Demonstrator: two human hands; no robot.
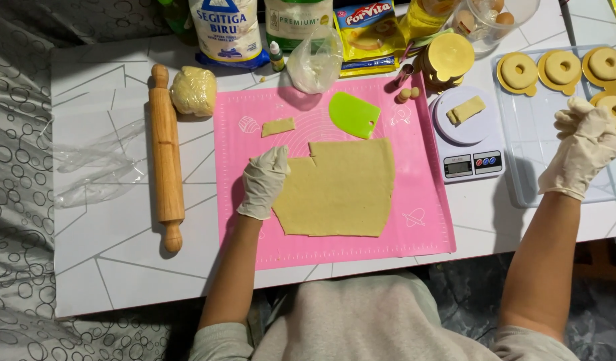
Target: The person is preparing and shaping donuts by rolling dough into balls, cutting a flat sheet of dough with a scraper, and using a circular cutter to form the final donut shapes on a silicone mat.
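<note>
The left hand [263, 182], gloved, lay flat and open on the left edge of the dough sheet [338, 190], pinning it to the pink mat [421, 200] on the worktop [121, 234]. The right hand [584, 148], also gloved, hovered loosely curled and empty over the clear tray [528, 167], just beside the ring-shaped dough pieces [562, 67] on their gold discs. The sheet had a notch cut from its top left corner; a small strip [278, 126] lay apart above it, and another piece [466, 110] sat on the scale [468, 140].

A green scraper [354, 115] rested just above the sheet, a rolling pin [166, 157] lay off the mat to the left, and a dough ball [194, 91] sat near its top end.

To cut cleanly, the flat hand would best press lightly near the edge without stretching the sheet, and the scraper should come straight down rather than drag, so that the strips keep an even width.
</note>
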